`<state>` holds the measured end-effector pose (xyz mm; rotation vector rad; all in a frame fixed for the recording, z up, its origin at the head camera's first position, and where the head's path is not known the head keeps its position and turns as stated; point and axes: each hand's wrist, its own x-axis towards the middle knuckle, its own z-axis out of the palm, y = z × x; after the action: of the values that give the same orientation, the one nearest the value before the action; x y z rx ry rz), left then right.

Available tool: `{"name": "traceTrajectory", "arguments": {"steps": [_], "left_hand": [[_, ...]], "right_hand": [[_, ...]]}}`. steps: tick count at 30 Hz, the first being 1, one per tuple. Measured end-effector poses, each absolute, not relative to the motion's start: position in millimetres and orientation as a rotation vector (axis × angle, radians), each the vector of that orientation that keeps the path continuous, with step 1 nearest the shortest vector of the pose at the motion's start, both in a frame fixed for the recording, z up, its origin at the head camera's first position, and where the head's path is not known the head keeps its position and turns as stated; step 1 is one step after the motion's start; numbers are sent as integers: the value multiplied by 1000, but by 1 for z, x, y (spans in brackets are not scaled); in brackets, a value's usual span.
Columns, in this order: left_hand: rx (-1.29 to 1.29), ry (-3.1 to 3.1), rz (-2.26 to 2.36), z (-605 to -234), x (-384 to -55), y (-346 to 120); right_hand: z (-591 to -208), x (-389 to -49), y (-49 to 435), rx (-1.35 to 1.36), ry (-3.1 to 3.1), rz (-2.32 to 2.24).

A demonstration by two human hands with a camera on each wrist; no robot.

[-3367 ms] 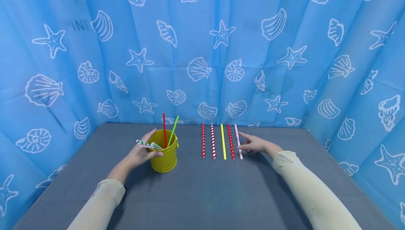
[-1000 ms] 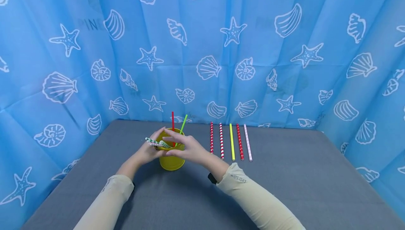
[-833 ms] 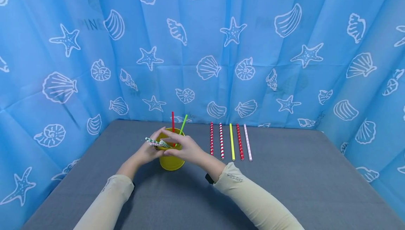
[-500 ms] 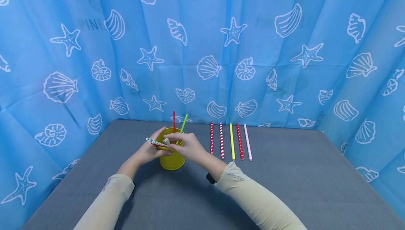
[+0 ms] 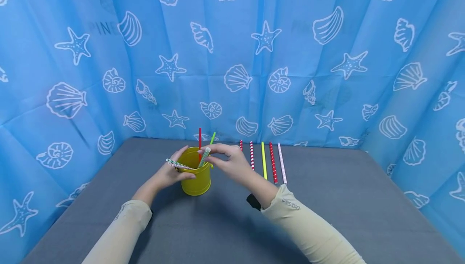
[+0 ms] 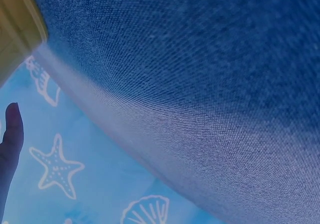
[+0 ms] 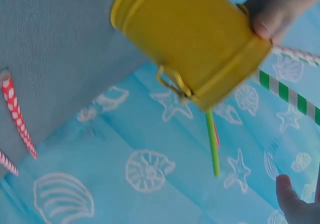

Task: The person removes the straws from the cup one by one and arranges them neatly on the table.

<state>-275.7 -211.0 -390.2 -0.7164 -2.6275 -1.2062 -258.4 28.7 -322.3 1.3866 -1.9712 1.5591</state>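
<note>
A yellow bucket [image 5: 196, 181] stands on the grey table, and my left hand [image 5: 167, 175] grips its left side, thumb in front. My right hand [image 5: 234, 163] is over the bucket's right rim, pinching a green-and-white striped straw [image 5: 205, 157] between thumb and fingers; the straw's lower end is inside the bucket. Other patterned straws [image 5: 178, 164] lean left over the rim by my left hand. A red straw [image 5: 200, 139] and a light green straw [image 7: 212, 146] also stand in the bucket. In the left wrist view only part of the bucket [image 6: 17, 32] shows.
To the right of the bucket lies a row of straws: two red-and-white ones partly behind my right hand, a yellow straw [image 5: 264, 161], a red dotted straw [image 5: 273, 163] and a pale pink straw [image 5: 282, 163]. A blue shell-print curtain [image 5: 232, 54] hangs behind the table.
My right hand has come from the pale pink straw to the bucket. It has taken hold of the green-and-white straw and swung it from the left rim towards the right. The left hand stays put.
</note>
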Motion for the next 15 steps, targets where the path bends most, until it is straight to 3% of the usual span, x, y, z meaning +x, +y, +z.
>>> {"name": "traceTrajectory", "arguments": {"steps": [15], "left_hand": [[-647,-2680,-1248,-391,-276,-212]], "right_hand": [[-288,-250,81,1200,-1851,1750]]}}
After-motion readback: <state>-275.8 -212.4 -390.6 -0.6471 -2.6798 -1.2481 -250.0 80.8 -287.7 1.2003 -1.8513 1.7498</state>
